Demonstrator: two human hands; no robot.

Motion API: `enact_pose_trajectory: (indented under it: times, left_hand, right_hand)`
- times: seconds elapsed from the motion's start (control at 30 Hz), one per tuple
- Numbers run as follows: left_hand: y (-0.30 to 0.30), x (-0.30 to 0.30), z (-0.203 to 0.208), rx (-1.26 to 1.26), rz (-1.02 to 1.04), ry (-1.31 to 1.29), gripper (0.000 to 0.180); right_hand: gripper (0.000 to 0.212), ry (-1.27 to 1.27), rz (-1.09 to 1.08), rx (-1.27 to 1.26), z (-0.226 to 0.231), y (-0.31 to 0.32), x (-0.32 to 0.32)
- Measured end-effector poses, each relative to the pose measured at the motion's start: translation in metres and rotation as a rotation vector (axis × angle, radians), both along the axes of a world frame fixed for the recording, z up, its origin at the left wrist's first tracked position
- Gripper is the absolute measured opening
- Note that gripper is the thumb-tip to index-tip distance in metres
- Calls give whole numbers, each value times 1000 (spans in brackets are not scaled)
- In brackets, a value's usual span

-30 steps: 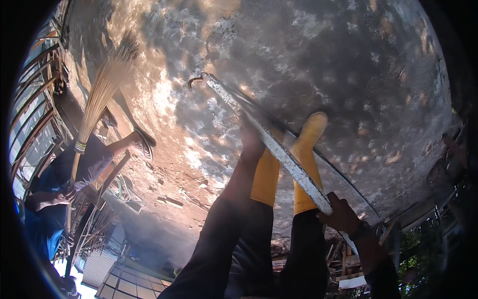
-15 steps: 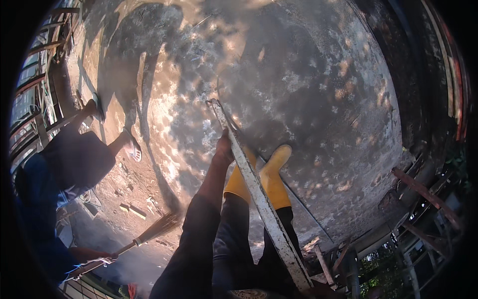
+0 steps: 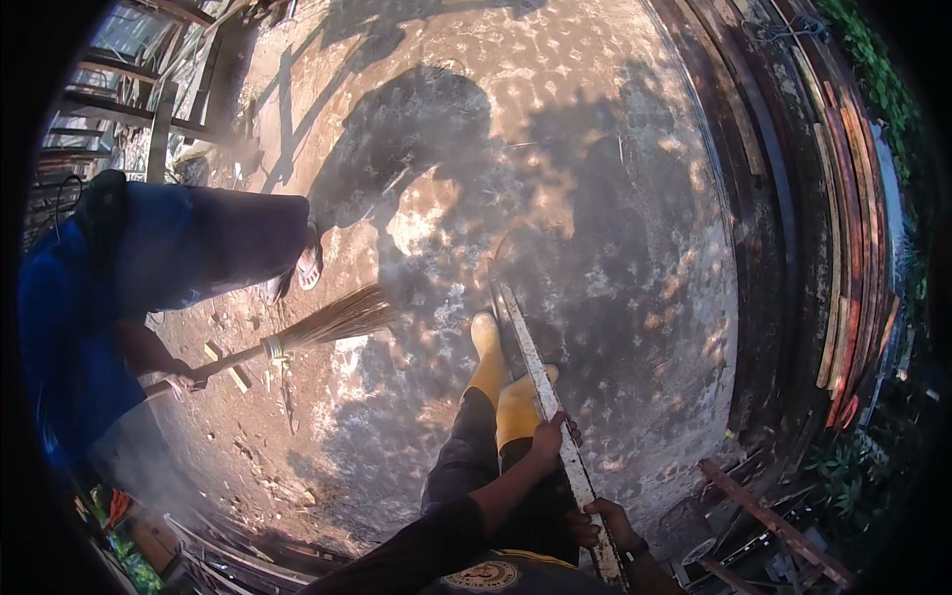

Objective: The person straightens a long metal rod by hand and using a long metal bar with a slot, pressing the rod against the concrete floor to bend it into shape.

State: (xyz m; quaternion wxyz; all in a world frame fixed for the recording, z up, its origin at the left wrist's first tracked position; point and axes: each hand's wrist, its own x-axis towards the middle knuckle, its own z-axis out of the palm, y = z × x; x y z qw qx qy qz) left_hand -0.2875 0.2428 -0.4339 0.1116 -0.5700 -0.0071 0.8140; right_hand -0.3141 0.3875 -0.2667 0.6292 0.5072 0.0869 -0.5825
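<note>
A long narrow beam with worn, peeling white paint runs from near my body out over the ground in front of my boots. My left hand is closed around it at about the middle of its visible length. Closer to me, my right hand grips the same beam, with a dark band at the wrist. The far end tilts away past my yellow rubber boots. A thin dark line, perhaps a shadow or a rod, lies close beside that end; I cannot tell which.
At the left a person in blue holds a long-handled broom, its bristles near the ground amid haze. A short wood piece lies by the handle. Stacked planks line the right side. A reddish beam slants at lower right.
My left hand has come back along the beam, nearer my right hand, which now shows clearly. The view has shifted. The other person's broom appears farther forward.
</note>
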Motion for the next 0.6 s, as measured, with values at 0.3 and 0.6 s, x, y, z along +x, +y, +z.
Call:
enact_pose_trajectory:
  times: [0.3,0.6]
  left_hand:
    - [27,13,-26,-271,-99,-33,23]
    - [69,35,-33,-449,-145,2,24]
  right_hand:
    - [57,58,171,15,-38,32,28]
    - [59,139,332,-37,-59,83,38]
